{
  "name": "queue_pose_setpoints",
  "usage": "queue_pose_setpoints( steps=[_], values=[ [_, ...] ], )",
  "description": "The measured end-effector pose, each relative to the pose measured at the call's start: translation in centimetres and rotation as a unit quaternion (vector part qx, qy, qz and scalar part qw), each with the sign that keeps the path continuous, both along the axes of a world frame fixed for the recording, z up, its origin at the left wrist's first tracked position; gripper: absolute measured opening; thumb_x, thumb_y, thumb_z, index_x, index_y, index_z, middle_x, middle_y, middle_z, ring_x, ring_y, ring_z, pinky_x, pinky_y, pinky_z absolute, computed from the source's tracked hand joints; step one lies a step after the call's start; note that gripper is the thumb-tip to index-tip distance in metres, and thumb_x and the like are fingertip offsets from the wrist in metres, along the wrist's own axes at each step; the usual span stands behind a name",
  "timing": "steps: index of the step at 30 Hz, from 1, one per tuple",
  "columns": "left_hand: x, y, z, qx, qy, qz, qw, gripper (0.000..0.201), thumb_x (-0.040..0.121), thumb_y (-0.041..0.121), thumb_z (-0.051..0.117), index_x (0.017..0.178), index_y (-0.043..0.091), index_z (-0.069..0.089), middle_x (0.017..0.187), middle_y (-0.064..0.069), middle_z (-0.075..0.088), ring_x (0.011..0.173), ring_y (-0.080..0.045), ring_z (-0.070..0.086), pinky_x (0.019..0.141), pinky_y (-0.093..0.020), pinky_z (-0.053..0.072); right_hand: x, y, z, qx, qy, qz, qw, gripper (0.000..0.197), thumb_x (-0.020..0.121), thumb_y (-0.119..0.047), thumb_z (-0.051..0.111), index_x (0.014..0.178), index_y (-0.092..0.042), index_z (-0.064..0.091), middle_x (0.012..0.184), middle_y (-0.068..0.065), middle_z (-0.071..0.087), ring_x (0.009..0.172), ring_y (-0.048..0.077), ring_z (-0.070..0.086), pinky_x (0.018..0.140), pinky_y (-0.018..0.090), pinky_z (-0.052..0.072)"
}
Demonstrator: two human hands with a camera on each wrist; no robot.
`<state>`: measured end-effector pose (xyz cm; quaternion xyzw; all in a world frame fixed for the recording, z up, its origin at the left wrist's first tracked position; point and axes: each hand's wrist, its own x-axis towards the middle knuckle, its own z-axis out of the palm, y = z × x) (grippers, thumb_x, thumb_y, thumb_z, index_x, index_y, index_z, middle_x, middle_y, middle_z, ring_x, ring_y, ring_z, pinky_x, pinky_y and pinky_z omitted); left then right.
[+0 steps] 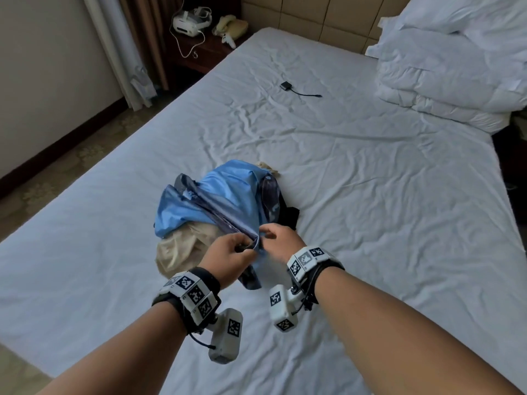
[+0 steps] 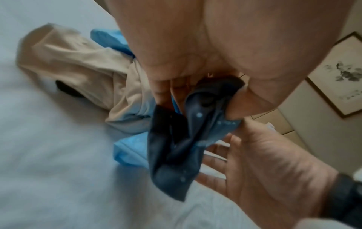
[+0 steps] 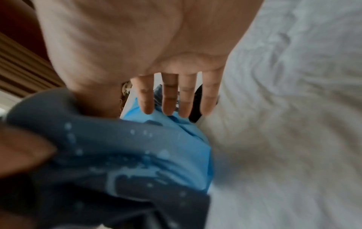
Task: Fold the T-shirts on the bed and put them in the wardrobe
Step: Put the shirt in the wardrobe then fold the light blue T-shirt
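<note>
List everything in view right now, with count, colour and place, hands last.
Blue T-shirt: one, light blue with dark patterned side, top of the pile, mid-bed.
Beige garment: one, beige, under the blue one, left side of the pile.
Black garment: one, black, right edge of the pile.
Bed: one, white sheet.
Pillows: white stack, count unclear, head of the bed.
Adapter with cable: one, black, on the sheet.
Headset: one, white, nightstand.
Telephone: one, cream, nightstand.
Left hand: pinches the T-shirt's edge.
Right hand: thumb against the same edge, fingers straight.
</note>
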<state>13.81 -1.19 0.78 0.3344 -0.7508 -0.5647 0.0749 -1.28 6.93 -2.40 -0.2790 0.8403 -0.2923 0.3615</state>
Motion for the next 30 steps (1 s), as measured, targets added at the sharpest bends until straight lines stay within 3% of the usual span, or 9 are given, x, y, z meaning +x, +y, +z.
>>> queue_pose_setpoints(
  steps=[2, 5, 7, 11, 15, 18, 22, 26, 30],
  values=[
    [0.1, 1.0, 0.0, 0.044, 0.014, -0.037, 0.998, 0.003, 0.072, 0.014, 0.063, 0.071, 0.016, 0.061, 0.059, 0.009, 0.06, 0.055, -0.007, 0.056, 0.06, -0.025, 0.049, 0.2, 1.1, 0.5, -0.063, -0.077, -0.018, 0.995, 0.05, 0.087, -0.05, 0.07, 0.129, -0.024, 0.067, 0.122, 0.0, 0.07, 0.113, 0.015, 0.065, 0.1, 0.035, 0.053],
    [0.5, 2.6, -1.1, 0.048, -0.01, -0.085, 0.995, 0.022, 0.08, -0.002, 0.069, 0.077, 0.02, 0.063, 0.064, 0.012, 0.065, 0.06, -0.004, 0.059, 0.065, -0.022, 0.051, 0.7, 2.9, 1.2, -0.069, -0.237, -0.027, 0.969, 0.063, 0.075, -0.07, 0.071, 0.102, -0.013, 0.074, 0.096, 0.007, 0.076, 0.089, 0.024, 0.072, 0.075, 0.034, 0.058],
    [0.8, 3.5, -2.1, 0.054, -0.026, -0.104, 0.993, 0.02, 0.083, 0.004, 0.073, 0.088, 0.023, 0.068, 0.077, 0.006, 0.072, 0.07, -0.008, 0.067, 0.073, -0.026, 0.057, 1.1, 3.9, 0.9, -0.076, -0.219, 0.006, 0.973, 0.048, 0.076, -0.056, 0.074, 0.085, -0.009, 0.071, 0.074, 0.008, 0.066, 0.071, 0.024, 0.06, 0.069, 0.034, 0.049],
    [1.3, 4.8, -3.3, 0.117, -0.032, -0.09, 0.988, 0.03, 0.082, 0.011, 0.072, 0.11, 0.021, 0.07, 0.099, -0.005, 0.077, 0.088, -0.025, 0.075, 0.079, -0.039, 0.062, 0.5, 5.5, 1.0, -0.088, -0.087, 0.01, 0.992, 0.026, 0.087, -0.021, 0.067, 0.078, 0.003, 0.061, 0.067, 0.003, 0.049, 0.064, 0.015, 0.044, 0.063, 0.03, 0.036],
    [0.8, 4.6, -4.4, 0.049, -0.03, 0.017, 0.998, 0.018, 0.093, 0.009, 0.067, 0.109, 0.017, 0.068, 0.106, -0.005, 0.074, 0.084, -0.022, 0.074, 0.074, -0.04, 0.062, -0.7, 6.9, 1.2, -0.09, -0.044, -0.035, 0.994, 0.028, 0.095, -0.018, 0.054, 0.068, -0.018, 0.048, 0.064, 0.0, 0.044, 0.06, 0.014, 0.04, 0.061, 0.032, 0.032],
    [0.2, 4.0, -4.9, 0.064, -0.008, 0.079, 0.995, 0.022, 0.096, 0.027, 0.067, 0.114, 0.015, 0.063, 0.106, -0.009, 0.072, 0.087, -0.025, 0.074, 0.08, -0.05, 0.061, -1.2, 7.8, 0.8, -0.1, -0.045, -0.053, 0.993, 0.021, 0.095, -0.022, 0.051, 0.077, -0.011, 0.055, 0.07, 0.003, 0.05, 0.068, 0.016, 0.045, 0.067, 0.034, 0.038],
    [-0.8, 3.4, -5.1, 0.186, 0.041, 0.159, 0.969, 0.042, 0.092, 0.047, 0.067, 0.122, 0.02, 0.057, 0.116, 0.0, 0.068, 0.097, -0.027, 0.072, 0.075, -0.041, 0.06, -0.6, 9.3, 0.7, -0.138, -0.06, -0.045, 0.988, 0.033, 0.098, -0.028, 0.059, 0.083, 0.002, 0.058, 0.066, 0.001, 0.047, 0.061, 0.013, 0.042, 0.06, 0.03, 0.035],
    [-1.8, 3.5, -5.5, 0.214, 0.103, 0.224, 0.945, 0.026, 0.095, 0.019, 0.068, 0.113, 0.005, 0.056, 0.099, -0.014, 0.069, 0.085, -0.031, 0.072, 0.065, -0.038, 0.061, 0.1, 10.6, 0.2, -0.117, -0.102, 0.009, 0.988, 0.035, 0.089, -0.035, 0.074, 0.072, -0.005, 0.067, 0.06, -0.003, 0.049, 0.057, 0.011, 0.042, 0.054, 0.025, 0.033],
    [-2.5, 4.5, -5.7, 0.202, 0.113, 0.219, 0.948, 0.024, 0.071, 0.0, 0.061, 0.095, 0.004, 0.062, 0.083, -0.017, 0.068, 0.078, -0.036, 0.067, 0.072, -0.044, 0.055, -0.5, 11.5, -0.4, 0.04, -0.048, 0.107, 0.992, 0.039, 0.084, -0.03, 0.074, 0.058, -0.016, 0.049, 0.062, 0.004, 0.043, 0.06, 0.016, 0.038, 0.059, 0.028, 0.032]
  ],
)
